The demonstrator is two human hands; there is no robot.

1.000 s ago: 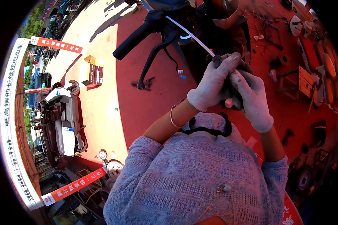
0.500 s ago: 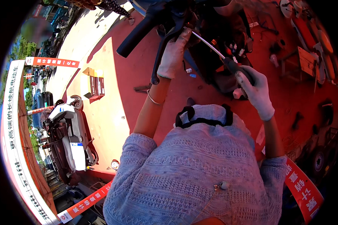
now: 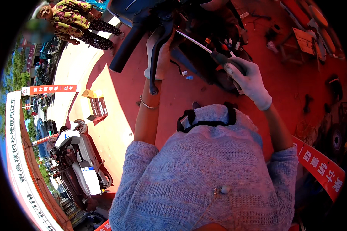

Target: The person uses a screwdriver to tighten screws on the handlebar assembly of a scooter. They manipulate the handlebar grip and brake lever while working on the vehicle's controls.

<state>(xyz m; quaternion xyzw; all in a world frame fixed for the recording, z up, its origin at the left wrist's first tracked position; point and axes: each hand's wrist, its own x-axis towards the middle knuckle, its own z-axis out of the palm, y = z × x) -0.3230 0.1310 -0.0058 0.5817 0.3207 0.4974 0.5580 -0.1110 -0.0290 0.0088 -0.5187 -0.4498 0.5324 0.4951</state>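
A screwdriver with a dark handle (image 3: 222, 59) and a long bright shaft points up and left into a dark handlebar assembly (image 3: 154, 13). My right hand (image 3: 251, 82), in a white glove, is closed round its handle. The shaft's tip meets the underside of the handlebar, where shadow hides what it touches. My left hand (image 3: 153, 57), also gloved, reaches up beneath the handlebar, partly behind a black brake lever (image 3: 157, 63). Its fingers are hidden there. A black grip (image 3: 127, 49) sticks out to the left. Loose wiring connectors (image 3: 228, 43) hang right of the shaft.
A scooter (image 3: 79, 161) stands parked at the left, near an open cardboard box (image 3: 98, 106). At the upper left a person (image 3: 71, 19) in a patterned yellow top stands outside. A wooden-topped stand (image 3: 304, 41) and a wheel (image 3: 336, 139) are at the right, on red flooring (image 3: 281, 92).
The view has shifted, and the person at the upper left shows more fully. My left hand's fingers, seen earlier by the screwdriver tip, are now behind the lever. The right hand keeps its hold.
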